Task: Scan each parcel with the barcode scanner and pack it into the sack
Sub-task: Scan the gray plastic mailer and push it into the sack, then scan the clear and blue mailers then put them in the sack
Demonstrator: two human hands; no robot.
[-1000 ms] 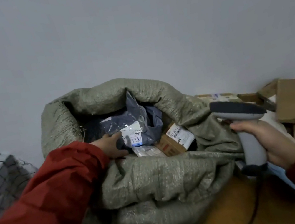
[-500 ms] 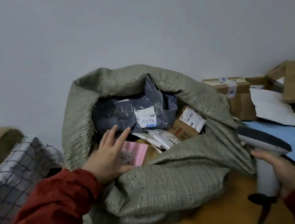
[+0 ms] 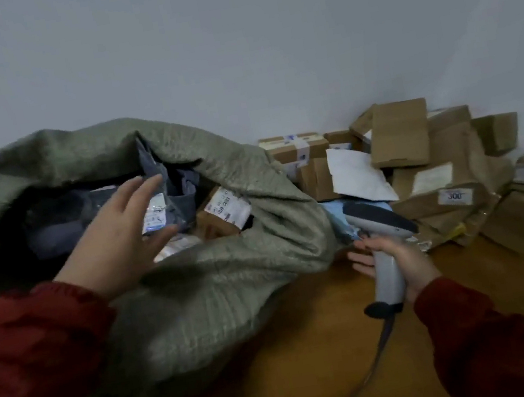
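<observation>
A grey-green woven sack (image 3: 221, 295) lies open on the wooden table, its mouth facing me. Inside it lie a dark grey mailer bag (image 3: 180, 198) with a white label and a brown box (image 3: 224, 211) with a barcode label. My left hand (image 3: 118, 236) hovers over the sack's mouth, fingers spread and holding nothing. To the right of the sack, my right hand (image 3: 399, 262) grips the handle of the grey barcode scanner (image 3: 380, 230), whose dark head points left and up. A pile of unpacked parcels (image 3: 421, 164) lies at the right.
The pile holds several brown cardboard boxes, a white padded mailer (image 3: 357, 175) and a blue bag (image 3: 336, 217) under the scanner's head. The scanner's dark cable (image 3: 364, 385) trails across the orange-brown table (image 3: 313, 345) toward me. A plain grey wall stands behind.
My left hand let go of the grey mailer in the sack, then lifted with spread fingers. My view swung right, bringing the parcel pile into sight. The scanner dropped lower.
</observation>
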